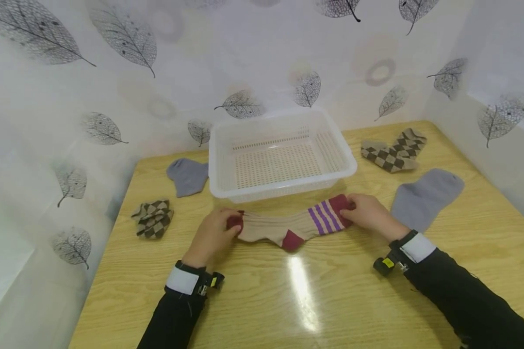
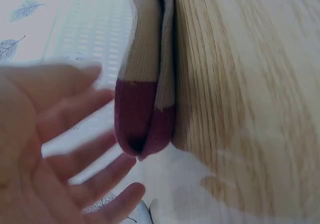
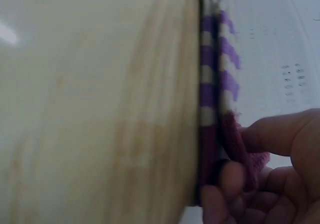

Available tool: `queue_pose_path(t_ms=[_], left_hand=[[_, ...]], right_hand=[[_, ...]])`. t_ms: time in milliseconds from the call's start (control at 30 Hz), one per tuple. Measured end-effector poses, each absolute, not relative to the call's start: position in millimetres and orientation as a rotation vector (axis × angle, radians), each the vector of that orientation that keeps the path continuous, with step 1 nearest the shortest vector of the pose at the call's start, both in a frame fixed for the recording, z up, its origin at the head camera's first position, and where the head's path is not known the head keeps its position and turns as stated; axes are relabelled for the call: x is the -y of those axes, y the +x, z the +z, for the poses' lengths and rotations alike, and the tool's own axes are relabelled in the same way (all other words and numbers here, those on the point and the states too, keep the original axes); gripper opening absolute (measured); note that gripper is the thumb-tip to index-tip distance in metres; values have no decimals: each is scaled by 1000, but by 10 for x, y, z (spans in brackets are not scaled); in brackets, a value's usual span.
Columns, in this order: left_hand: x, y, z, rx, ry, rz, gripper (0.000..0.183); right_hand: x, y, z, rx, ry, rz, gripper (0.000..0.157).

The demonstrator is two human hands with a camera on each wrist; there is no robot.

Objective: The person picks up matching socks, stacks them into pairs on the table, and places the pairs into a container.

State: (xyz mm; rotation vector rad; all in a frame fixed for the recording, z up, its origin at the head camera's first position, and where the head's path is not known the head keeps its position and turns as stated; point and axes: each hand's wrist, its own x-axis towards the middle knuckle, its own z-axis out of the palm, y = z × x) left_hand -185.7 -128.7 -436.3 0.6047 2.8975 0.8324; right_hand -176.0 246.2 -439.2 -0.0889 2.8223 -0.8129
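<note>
Two beige socks (image 1: 268,227) with maroon toes, heels and cuffs and purple stripes lie one on the other, stretched sideways on the table. At the toe end, my left hand (image 1: 212,236) has its fingers spread loosely. The left wrist view has these fingers (image 2: 112,204) right beside the two maroon toes (image 2: 136,115), not curled round them. My right hand (image 1: 368,213) pinches the maroon cuff at the other end. In the right wrist view the thumb (image 3: 267,135) lies on the upper cuff (image 3: 231,134), with fingertips tucked between the layers.
A white plastic basket (image 1: 284,183) stands just behind the socks. Left of it lie a grey sock (image 1: 188,177) and a bunched checkered sock (image 1: 154,219). To its right are another checkered sock (image 1: 393,152) and a grey sock (image 1: 428,196), near the right forearm. Leaf-patterned walls border the table (image 1: 353,310).
</note>
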Motion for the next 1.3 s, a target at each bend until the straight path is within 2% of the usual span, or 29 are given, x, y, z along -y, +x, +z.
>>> queue_pose_path(t_ms=[133,233,367,467,733,867,1100,1300], left_hand=[[1292,-1885,-4397,-2904,328,808,45],[1276,-1909,-4392,-2912,245,794,39],[1236,-1928,-4341,-3008,238,847,21],[1210,-1948,-4317,-3060,260,886,16],[1215,-2032,-4421,-2970,196,837,18],[1266,-2030,-4444,-2893,148,812,26],[1321,-2023,-4439,-2840,140,725,37],[1252,-2046,-4449,-2866,131,727,32]], right_hand=[[-2501,-1752,-4338,-2770,-98,-853,23],[-2518,-1756,-4323,-2736,-102,-868,23],[-2536,-1766,-4309,-2718,-99,-871,22],[-2548,-1773,-4305,-2710,-99,-859,20],[-2545,-1790,-4344,-2727,-101,-817,20],[-2518,-1793,-4357,-2743,-117,-824,18],[-2531,-1751,-4318,-2826,-65,-596,39],[-2492,-1784,-4281,-2749,-58,-585,30]])
